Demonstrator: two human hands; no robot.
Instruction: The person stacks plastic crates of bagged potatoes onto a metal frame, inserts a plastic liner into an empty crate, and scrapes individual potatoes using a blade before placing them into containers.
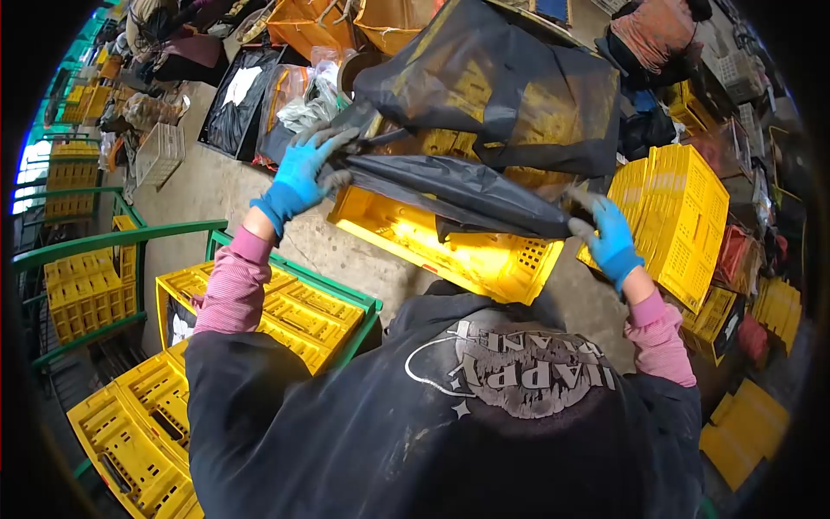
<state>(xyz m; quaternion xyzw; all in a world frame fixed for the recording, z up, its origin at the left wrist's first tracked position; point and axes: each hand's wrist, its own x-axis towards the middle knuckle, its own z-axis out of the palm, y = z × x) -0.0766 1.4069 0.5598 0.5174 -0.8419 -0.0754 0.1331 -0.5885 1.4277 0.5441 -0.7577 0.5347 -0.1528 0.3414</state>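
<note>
My left hand [307, 173], in a blue glove with grey fingers, grips the left end of a black plastic sheet [458, 186]. At the sheet's right end, my right hand [610, 239] in a matching glove pinches its edge. Between the hands the sheet is gathered into a long fold. Its thin, see-through part spreads away from me over yellow crates. Under the near fold lies a yellow plastic crate [510, 264], its front wall and part of its inside showing. The fingertips of both hands are partly hidden against the plastic.
Stacked yellow crates [683, 221] stand close on the right. Folded yellow crates [294, 311] and a green rail [130, 242] are at my left. Orange containers [316, 26], a white crate [161, 154] and other people, one in an orange patterned top [655, 35], are farther off.
</note>
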